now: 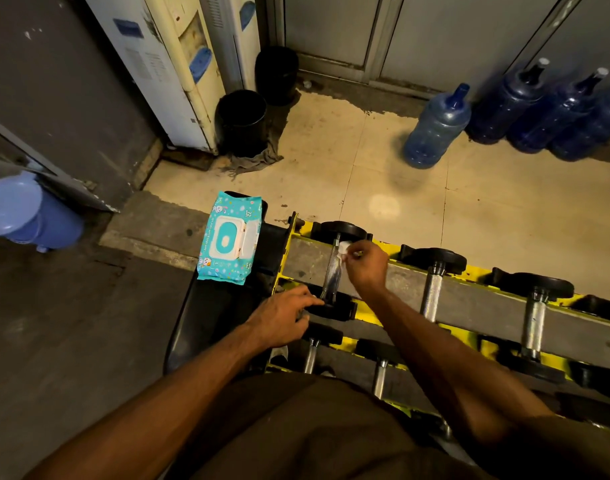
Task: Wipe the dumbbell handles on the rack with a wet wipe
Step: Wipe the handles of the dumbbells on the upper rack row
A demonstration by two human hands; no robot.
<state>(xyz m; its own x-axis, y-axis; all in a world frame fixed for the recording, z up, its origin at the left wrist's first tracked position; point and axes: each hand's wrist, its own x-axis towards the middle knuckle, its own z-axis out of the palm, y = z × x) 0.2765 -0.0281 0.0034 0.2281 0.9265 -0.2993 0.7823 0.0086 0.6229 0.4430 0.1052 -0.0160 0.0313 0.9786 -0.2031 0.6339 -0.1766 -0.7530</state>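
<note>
Person stands over a yellow rack (480, 273) w/ dumbbells lying across its two tiers. Right hand (364, 268) is over the first dumbbell (331, 275), the leftmost on the top tier. Thumb & fingertips pinch a white wet wipe (343, 249) and hold it against the far end of the metal handle, just below the far black weight. Rest of that hand's fingers curl inward.

Left hand (283, 317) comes in from the left, fingers mostly straight & slightly spread. Its tips touch the near black weight of the same dumbbell and it grips nothing. Thumb contact: can't tell, it's under the hand.

Further right on the top tier lie a second dumbbell (431, 296) & a third dumbbell (534, 320), both apart from the hands. On the lower tier, two more handles (310, 355) show below the left hand & right forearm.

A teal wipe pack (227, 240) lies flat on a black bench (199, 306) just left of the rack; its white flip lid looks open.

On the tile floor beyond:
- blue water jugs (435, 129) by the wall
- two black bins (243, 123) beside a water dispenser (179, 71)
- a grey rag (258, 157) under the nearer bin
- a blue bucket (26, 209) at far left
</note>
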